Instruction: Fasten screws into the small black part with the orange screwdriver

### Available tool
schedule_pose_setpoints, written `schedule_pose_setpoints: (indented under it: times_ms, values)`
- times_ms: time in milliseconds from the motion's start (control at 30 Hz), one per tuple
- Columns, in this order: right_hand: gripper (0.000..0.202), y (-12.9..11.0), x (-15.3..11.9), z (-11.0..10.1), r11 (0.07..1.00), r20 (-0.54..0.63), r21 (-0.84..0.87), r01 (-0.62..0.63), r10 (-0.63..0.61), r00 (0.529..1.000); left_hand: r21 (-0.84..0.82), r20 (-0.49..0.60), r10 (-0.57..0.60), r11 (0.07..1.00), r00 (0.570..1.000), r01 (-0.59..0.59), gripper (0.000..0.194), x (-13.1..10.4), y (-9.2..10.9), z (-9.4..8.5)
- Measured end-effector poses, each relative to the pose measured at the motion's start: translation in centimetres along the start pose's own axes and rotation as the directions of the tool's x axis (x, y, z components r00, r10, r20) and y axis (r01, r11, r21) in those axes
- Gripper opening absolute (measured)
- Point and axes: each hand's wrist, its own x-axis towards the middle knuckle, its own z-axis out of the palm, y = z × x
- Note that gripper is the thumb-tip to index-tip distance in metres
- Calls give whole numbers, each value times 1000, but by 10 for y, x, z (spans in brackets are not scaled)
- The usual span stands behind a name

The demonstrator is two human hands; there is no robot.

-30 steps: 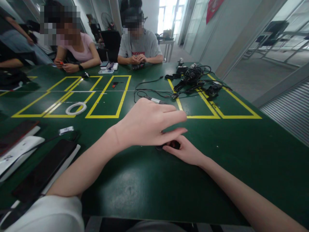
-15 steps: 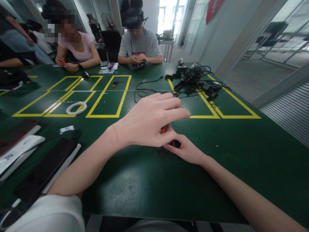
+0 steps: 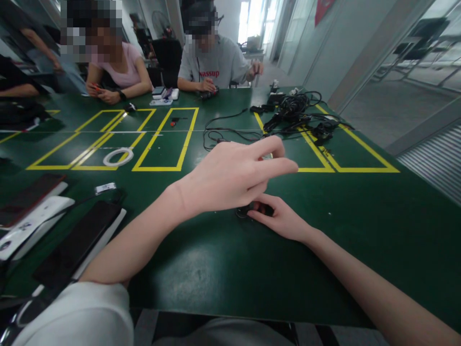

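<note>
My left hand (image 3: 241, 173) is palm down above the table, its index finger stretched forward and the other visible fingers bent. Its thumb and the space under the palm are hidden, so whatever it grips there cannot be made out. Below and to the right, my right hand (image 3: 281, 216) rests at the table surface. Its thumb and fingers close on a small dark round-edged object (image 3: 242, 211), mostly covered by my left hand; its kind is unclear.
The green table (image 3: 201, 274) bears yellow tape outlines and a white tape ring (image 3: 118, 157). Black cables (image 3: 291, 110) lie tangled at the back right. Phones, one being a dark phone (image 3: 77, 242), and a white power bank (image 3: 36, 221) sit at left. Two people sit opposite, handling small things.
My left hand has shifted slightly right, its fingers more spread, uncovering more of the dark object. The orange bit under it is now out of sight. The person opposite has raised one hand.
</note>
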Motion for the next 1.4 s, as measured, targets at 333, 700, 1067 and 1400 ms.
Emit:
schedule_pose_setpoints:
  times_ms: [333,700,1067,1400]
  values:
    - [18,1,0,1,1000,-6,-10,23,-23,1000,20,26,-7,1000,1000,6,37,0,1,-2]
    - [19,5,1,4,999,-23,-7,41,-41,999,19,31,3,1000,1000,-4,33,-3,-1,-2]
    - [19,4,2,4,999,-14,13,37,-37,999,-13,32,-3,1000,999,4,35,-3,-1,-3]
    - [23,2,2,4,1000,-5,5,20,-20,1000,-14,27,6,1000,1000,-5,37,-3,-2,-4]
